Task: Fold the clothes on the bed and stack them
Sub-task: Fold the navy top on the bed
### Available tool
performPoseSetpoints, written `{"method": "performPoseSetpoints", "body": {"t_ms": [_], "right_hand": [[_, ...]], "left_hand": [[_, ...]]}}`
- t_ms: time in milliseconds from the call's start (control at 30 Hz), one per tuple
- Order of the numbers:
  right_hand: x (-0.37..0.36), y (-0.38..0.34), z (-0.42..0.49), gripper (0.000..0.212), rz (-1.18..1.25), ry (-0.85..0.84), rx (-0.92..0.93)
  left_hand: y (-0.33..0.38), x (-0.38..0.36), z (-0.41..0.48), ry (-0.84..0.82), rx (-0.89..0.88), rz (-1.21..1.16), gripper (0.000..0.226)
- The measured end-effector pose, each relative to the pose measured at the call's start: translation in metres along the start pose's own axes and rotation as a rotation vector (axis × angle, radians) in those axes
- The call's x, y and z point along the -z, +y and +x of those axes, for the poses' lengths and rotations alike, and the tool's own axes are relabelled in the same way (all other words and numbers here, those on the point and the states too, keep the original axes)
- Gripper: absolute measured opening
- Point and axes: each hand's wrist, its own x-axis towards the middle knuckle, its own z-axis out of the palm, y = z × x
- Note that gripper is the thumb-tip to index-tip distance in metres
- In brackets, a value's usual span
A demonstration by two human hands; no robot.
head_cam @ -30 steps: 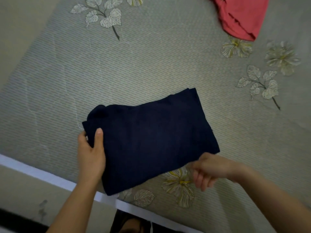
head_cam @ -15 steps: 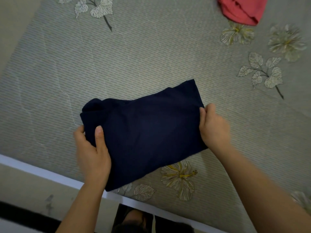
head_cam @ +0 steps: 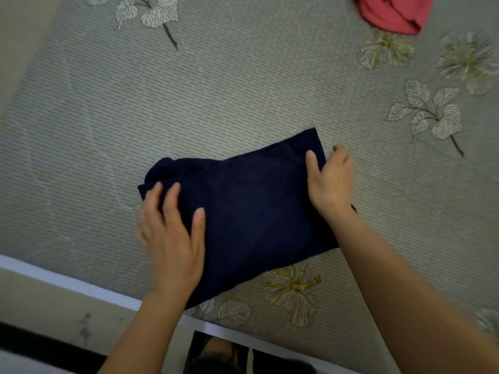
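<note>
A folded navy garment (head_cam: 256,211) lay flat on the bed (head_cam: 189,103), close to the bed's near edge and roughly at the centre of the view. Its long side ran at a slant from lower left to upper right. The left hand (head_cam: 172,238) rested palm down on the garment's left end. Its fingers were straight and slightly spread, the thumb set apart to the right, all lying on the cloth and curled round nothing. The right hand (head_cam: 332,182) held the garment's right end. The thumb lay on top of the cloth and the other fingers were curled past the edge, so that the edge was pinched between them. Whether the fingertips reached under the cloth could not be determined. The garment's left end showed a rounded bulge of bunched fabric just beyond the left fingertips. A pink garment (head_cam: 391,14) lay on the bed at the top right, well apart from the navy one and partly cut off by the frame. It was rumpled, and how far it was folded could not be told. The sheet was grey-green, printed with leaves and flowers. A white strip (head_cam: 67,282) ran along the bed's near edge, with pale floor (head_cam: 40,306) beyond it.
</note>
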Motion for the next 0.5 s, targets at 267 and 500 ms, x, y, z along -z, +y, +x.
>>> {"method": "performPoseSetpoints", "body": {"t_ms": [267, 500], "right_hand": [[0.01, 0.008, 0.023, 0.029, -0.185, 0.098, 0.289], [0.011, 0.011, 0.048, 0.037, 0.006, 0.105, 0.117]], "left_hand": [[-0.009, -0.018, 0.008, -0.167, -0.014, 0.117, 0.059], [-0.006, -0.016, 0.008, -0.18, -0.003, 0.13, 0.06]]}}
